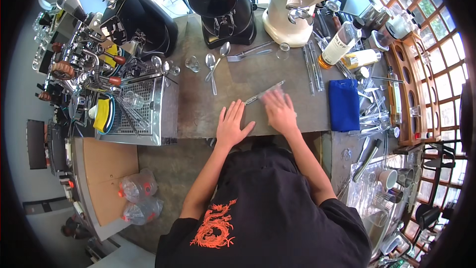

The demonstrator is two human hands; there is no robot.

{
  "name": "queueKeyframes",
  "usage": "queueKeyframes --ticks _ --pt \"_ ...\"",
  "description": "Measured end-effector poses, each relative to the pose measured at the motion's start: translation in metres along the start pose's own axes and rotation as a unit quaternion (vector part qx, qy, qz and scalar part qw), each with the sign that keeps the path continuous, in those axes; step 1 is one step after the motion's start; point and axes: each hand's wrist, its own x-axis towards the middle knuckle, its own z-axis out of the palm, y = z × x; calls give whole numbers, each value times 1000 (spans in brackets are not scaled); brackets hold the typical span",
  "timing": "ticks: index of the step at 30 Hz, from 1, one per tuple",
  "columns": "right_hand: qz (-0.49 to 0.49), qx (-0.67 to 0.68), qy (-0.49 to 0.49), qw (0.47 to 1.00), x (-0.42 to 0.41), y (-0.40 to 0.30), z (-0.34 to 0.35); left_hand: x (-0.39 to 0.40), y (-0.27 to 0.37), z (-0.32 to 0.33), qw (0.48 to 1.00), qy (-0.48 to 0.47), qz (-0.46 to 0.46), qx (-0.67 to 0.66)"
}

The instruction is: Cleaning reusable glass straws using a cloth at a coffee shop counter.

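Observation:
A long, slender clear plastic sleeve (264, 92) lies slantwise on the grey countertop (208, 115), with something thin and shiny at its near left end. My left hand (233, 123) rests flat there, fingertips beside that end and thumb spread. Over the sleeve's right part is my right hand (279, 113), palm down and blurred, its fingers covering some of the plastic. Neither hand is closed around anything. Two crossed spoons (211, 63) and a fork (247, 56) lie beyond my hands. To the right are several slim, shiny lengths (313, 67), perhaps wrapped utensils.
Coffee grinders, one black (227, 11) and one white (293, 15), stand at the back. At left are an espresso machine (80, 59) and a drip tray (148, 115). A folded blue cloth (344, 105), a bottle (340, 44) and jumbled cutlery (373, 109) occupy the right side.

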Motion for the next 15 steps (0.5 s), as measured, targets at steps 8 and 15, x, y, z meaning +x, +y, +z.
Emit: queueKeyframes --ticks 8,15 --pt "150 -47 107 982 -2 20 4 1 0 1 998 44 11 -51" --pt "136 -7 97 986 -2 17 -4 16 -3 -1 992 110 23 -52"
